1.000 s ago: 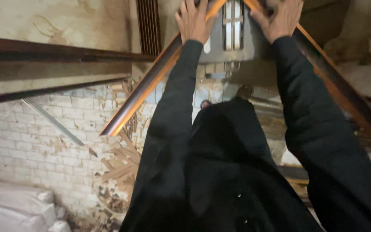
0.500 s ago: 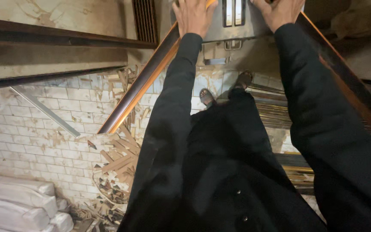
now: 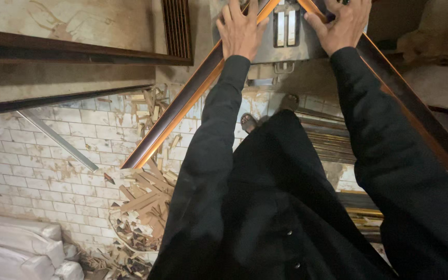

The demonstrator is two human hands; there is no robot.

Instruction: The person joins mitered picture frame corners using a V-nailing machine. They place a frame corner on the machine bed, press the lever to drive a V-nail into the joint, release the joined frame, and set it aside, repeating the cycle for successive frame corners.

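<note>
Both hands pressed the two moulding strips together at the metal machine – the view had dipped since a second before.

Over the last second the camera had tilted down and the hands had slid toward the top edge of the view, yet they kept their places on the strips, so the corner was still being held, not released. The left hand (image 3: 240,31) lay flat, fingers spread and nearly straight, over the left wooden moulding strip (image 3: 182,109) where it met the grey metal machine (image 3: 286,31). The right hand (image 3: 342,26) had its fingers bent and splayed over the right moulding strip (image 3: 416,119) – pressing down, not wrapped round it. The strips ran back on either side of the person, above the tiled floor (image 3: 27,150) with its heap of wood offcuts (image 3: 141,202).
</note>
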